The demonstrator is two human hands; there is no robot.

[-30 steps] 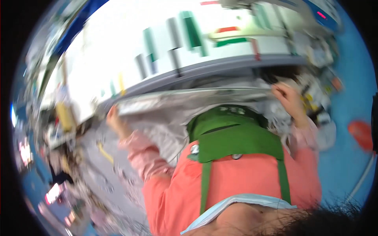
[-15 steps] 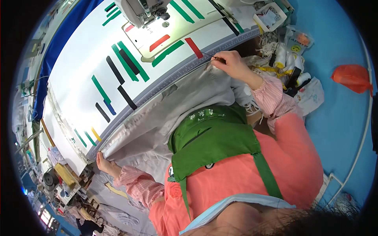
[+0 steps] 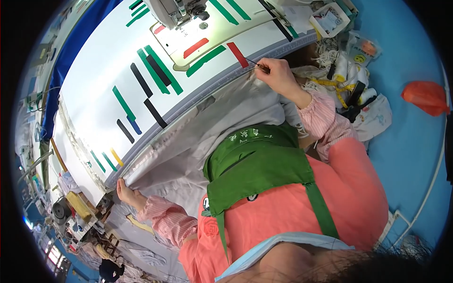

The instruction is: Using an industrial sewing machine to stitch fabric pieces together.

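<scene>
A pale grey fabric hangs over my lap along the table's near edge. Its left end is pinched between the fingers of my left hand, close to the table's left corner. At the right, my right hand is closed round the brown handle of an awl. The awl's thin dark shaft points left, toward a red tape strip at the table edge. The fabric's upper right end lies just below that hand; whether my fingers also grip it I cannot tell.
A sewing machine head stands over the white table, which bears several coloured tape strips and a ruler strip along its edge. To the right are a white box, thread spools, a yellow tape measure and a red bag.
The whole view has shifted slightly, so the table and things sit a little further right. Both hands keep their grips and nearly the same places along the edge.
</scene>
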